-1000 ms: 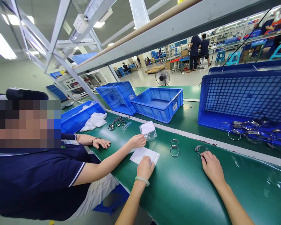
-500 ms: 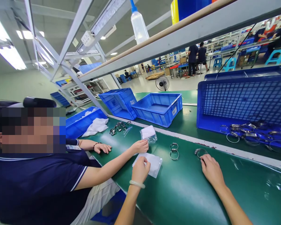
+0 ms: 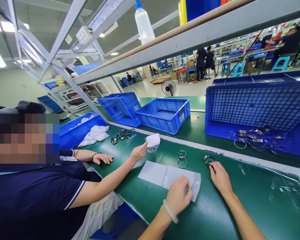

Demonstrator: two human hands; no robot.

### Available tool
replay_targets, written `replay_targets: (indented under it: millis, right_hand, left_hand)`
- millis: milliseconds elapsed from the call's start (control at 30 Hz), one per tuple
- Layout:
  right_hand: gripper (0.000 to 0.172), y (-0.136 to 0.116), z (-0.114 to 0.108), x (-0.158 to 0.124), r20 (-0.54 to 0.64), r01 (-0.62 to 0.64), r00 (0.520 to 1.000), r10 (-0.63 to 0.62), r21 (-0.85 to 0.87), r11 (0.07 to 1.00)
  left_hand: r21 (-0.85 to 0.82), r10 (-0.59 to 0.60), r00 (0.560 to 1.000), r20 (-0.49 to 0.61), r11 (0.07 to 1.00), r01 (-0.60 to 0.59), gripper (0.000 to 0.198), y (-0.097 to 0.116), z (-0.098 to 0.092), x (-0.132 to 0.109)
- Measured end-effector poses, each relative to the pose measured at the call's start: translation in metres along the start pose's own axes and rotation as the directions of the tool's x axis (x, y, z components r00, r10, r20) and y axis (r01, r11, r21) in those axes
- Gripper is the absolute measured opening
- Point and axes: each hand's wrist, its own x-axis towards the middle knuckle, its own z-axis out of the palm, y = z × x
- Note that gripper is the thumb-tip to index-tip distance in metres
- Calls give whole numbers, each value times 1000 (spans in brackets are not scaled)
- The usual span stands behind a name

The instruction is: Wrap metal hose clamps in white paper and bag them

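My left hand (image 3: 179,196), with a pale bangle at the wrist, is closed in a pinch at the right part of a flat clear plastic bag (image 3: 176,176). A second flat bag (image 3: 152,172) adjoins it on the left; their edges meet or overlap. My right hand (image 3: 220,177) has its thumb and fingers on the near rim of a metal hose clamp (image 3: 208,159) lying on the green table. Between the hands, farther back, two more hose clamps (image 3: 181,158) lie one behind the other.
At the left a co-worker's hand (image 3: 139,151) holds a white packet (image 3: 153,140). Blue bins (image 3: 165,123) stand along the back, and a large blue crate (image 3: 255,106) at the right holds several clamps. A shelf rail (image 3: 165,46) crosses above.
My left hand has moved right with the plastic bag, uncovering the second bag. My right hand stays at its clamp. The co-worker's hand now lifts the white packet's edge. The view has shifted slightly.
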Motion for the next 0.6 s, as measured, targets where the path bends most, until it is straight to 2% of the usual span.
replay_targets:
  millis: [133, 233, 300, 367, 467, 600]
  right_hand:
    - [20, -18, -11, -20, -34, -1, 999, 5, 112, 994]
    - [14, -34, -27, -47, 24, 154, 986, -166, 265, 952]
    - [12, -42, -39, -65, 103, 272, 938, -330, 369, 888]
    - [17, -45, -47, -80, 214, 335, 871, -442, 401, 853]
    - [22, -45, -53, -93, 383, 363, 793, -474, 328, 872]
    - [25, -48, -50, -95, 487, 407, 747, -452, 202, 891]
  left_hand:
    - [-20, -54, 986, 157, 998, 58, 15, -5, 24, -9]
    - [-91, -107, 971, 214, 987, 129, 12, -13, 27, -13]
    - [-129, -126, 967, 222, 979, 158, 10, -17, 25, -15]
    - [-147, -144, 966, 214, 973, 178, 8, -19, 22, -17]
    - [-143, -155, 971, 182, 973, 182, 8, -19, 19, -19]
    - [-105, -100, 991, 93, 988, 109, 9, -13, 17, -22]
